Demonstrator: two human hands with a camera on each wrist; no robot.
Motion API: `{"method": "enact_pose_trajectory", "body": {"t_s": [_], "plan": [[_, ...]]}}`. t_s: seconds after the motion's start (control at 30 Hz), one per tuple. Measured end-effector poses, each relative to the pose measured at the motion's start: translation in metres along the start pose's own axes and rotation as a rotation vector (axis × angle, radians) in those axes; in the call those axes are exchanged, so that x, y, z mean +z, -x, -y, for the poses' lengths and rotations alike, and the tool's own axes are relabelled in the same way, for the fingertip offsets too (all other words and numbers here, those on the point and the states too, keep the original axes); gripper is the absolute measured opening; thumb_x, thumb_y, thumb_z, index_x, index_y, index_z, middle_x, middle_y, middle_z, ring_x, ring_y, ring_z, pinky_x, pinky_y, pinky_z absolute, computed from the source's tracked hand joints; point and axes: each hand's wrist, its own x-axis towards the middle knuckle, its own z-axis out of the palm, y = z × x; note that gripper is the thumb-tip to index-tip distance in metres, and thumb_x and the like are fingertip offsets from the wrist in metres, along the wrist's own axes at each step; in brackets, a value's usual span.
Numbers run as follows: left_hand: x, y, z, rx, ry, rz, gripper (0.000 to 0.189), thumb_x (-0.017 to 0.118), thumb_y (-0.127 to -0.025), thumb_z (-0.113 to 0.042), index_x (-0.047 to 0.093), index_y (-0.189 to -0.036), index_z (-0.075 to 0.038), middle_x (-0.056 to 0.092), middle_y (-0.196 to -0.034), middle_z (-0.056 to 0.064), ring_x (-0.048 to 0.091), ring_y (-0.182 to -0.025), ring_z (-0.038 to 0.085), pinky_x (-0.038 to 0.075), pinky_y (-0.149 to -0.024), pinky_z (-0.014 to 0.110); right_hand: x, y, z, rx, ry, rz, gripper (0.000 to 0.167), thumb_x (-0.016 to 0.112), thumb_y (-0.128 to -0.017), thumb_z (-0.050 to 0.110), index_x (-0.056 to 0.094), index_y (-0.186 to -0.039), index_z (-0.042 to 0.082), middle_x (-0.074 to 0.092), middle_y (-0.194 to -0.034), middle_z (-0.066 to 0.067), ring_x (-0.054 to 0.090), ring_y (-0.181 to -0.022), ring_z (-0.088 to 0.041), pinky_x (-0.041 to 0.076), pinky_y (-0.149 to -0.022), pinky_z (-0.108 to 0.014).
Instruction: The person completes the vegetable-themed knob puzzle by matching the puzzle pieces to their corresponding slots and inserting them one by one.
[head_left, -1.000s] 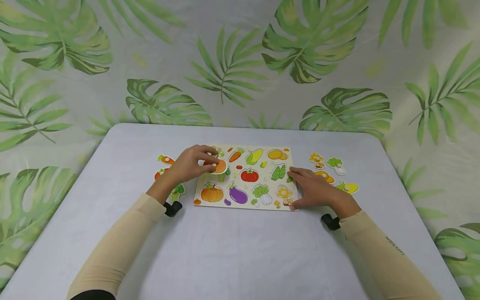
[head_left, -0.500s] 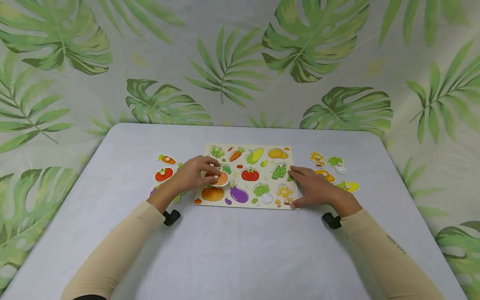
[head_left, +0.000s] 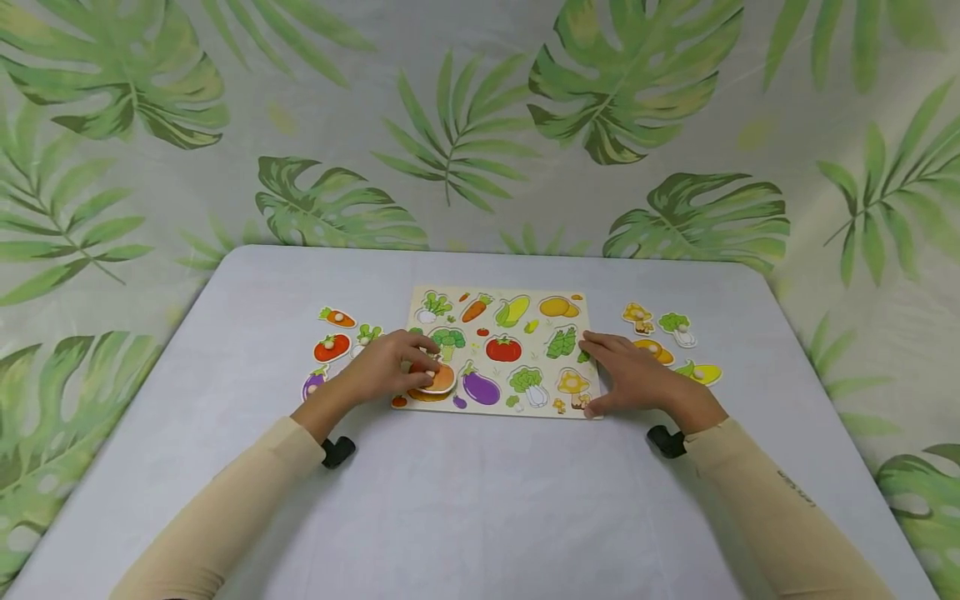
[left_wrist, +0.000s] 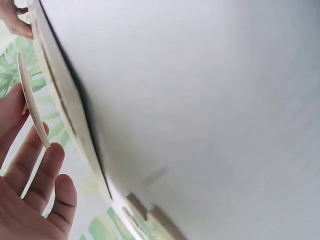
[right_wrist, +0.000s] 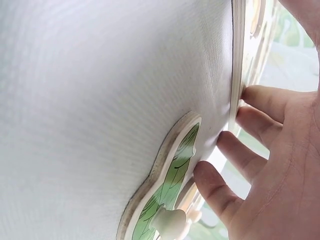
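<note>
My left hand (head_left: 397, 365) pinches an orange pumpkin puzzle piece (head_left: 442, 379). The piece is over the printed pumpkin at the lower left of the vegetable puzzle board (head_left: 491, 408) and covers most of that picture. In the left wrist view the pumpkin piece (left_wrist: 31, 102) shows edge-on between thumb and fingers, tilted and apart from the board (left_wrist: 70, 110). My right hand (head_left: 630, 375) rests at the board's right edge with fingers spread. The right wrist view has fingertips (right_wrist: 250, 95) against the board's side, near a green knobbed piece (right_wrist: 167, 190) lying on the table.
Left of the board lie loose pieces: a carrot (head_left: 337, 317), a tomato (head_left: 332, 347), an eggplant (head_left: 313, 383) and a radish (head_left: 367, 335). To the right are mushrooms (head_left: 638, 317), a bok choy (head_left: 678, 329), a potato (head_left: 654, 351) and corn (head_left: 701, 372).
My left hand has carried the pumpkin piece from the board's upper left, over the broccoli, toward the front onto the printed pumpkin. My right hand has stayed at the right edge.
</note>
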Motion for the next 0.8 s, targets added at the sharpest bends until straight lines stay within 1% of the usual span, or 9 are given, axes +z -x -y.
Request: {"method": "enact_pose_trajectory", "body": {"t_s": [0.07, 0.17, 0.43, 0.6, 0.8], "plan": [[0.0019, 0.0012, 0.0012, 0.025, -0.015, -0.004, 0.017, 0.075, -0.088, -0.02, 0.08, -0.104, -0.017, 0.069, -0.125, 0.003, 0.06, -0.118, 0.025, 0.051, -0.1, 0.045, -0.0005, 0.0009, -0.0004, -0.004, -0.001, -0.003, 0.109, 0.082, -0.072, 0.057, 0.032, -0.155, 0.009, 0.026, -0.164, -0.014, 0.025, -0.149, -0.042, 0.027, -0.115, -0.068], [0.0032, 0.0027, 0.002, 0.037, -0.015, -0.007, 0.018, 0.075, -0.088, -0.019, 0.08, -0.104, -0.017, 0.069, -0.124, 0.004, 0.06, -0.118, 0.026, 0.051, -0.1, 0.045, -0.0013, 0.0021, -0.0003, -0.005, -0.005, -0.002, 0.109, 0.082, -0.072, 0.056, 0.031, -0.156, 0.009, 0.025, -0.164, -0.013, 0.025, -0.149, -0.041, 0.027, -0.115, -0.068], [0.0045, 0.0039, 0.0015, 0.029, -0.028, 0.011, 0.017, 0.076, -0.087, -0.019, 0.08, -0.104, -0.017, 0.067, -0.122, 0.004, 0.06, -0.115, 0.025, 0.051, -0.1, 0.045, -0.0017, 0.0032, -0.0001, -0.011, -0.006, -0.002, 0.107, 0.082, -0.073, 0.055, 0.032, -0.155, 0.008, 0.026, -0.164, -0.014, 0.025, -0.149, -0.043, 0.027, -0.114, -0.068], [0.0072, 0.0019, 0.0037, 0.021, -0.053, 0.025, 0.017, 0.077, -0.087, -0.021, 0.08, -0.103, -0.017, 0.067, -0.119, 0.003, 0.06, -0.112, 0.023, 0.051, -0.1, 0.043, -0.0008, 0.0028, -0.0015, -0.013, -0.007, -0.002, 0.108, 0.082, -0.073, 0.056, 0.032, -0.155, 0.008, 0.025, -0.164, -0.014, 0.025, -0.149, -0.043, 0.027, -0.114, -0.068], [0.0084, 0.0019, 0.0063, 0.008, -0.069, 0.035, 0.018, 0.077, -0.087, -0.021, 0.08, -0.104, -0.017, 0.067, -0.117, 0.003, 0.059, -0.111, 0.023, 0.051, -0.099, 0.043, 0.0007, 0.0013, -0.0028, -0.019, -0.005, -0.01, 0.108, 0.082, -0.073, 0.056, 0.031, -0.156, 0.009, 0.026, -0.164, -0.014, 0.025, -0.149, -0.042, 0.027, -0.115, -0.068]]}}
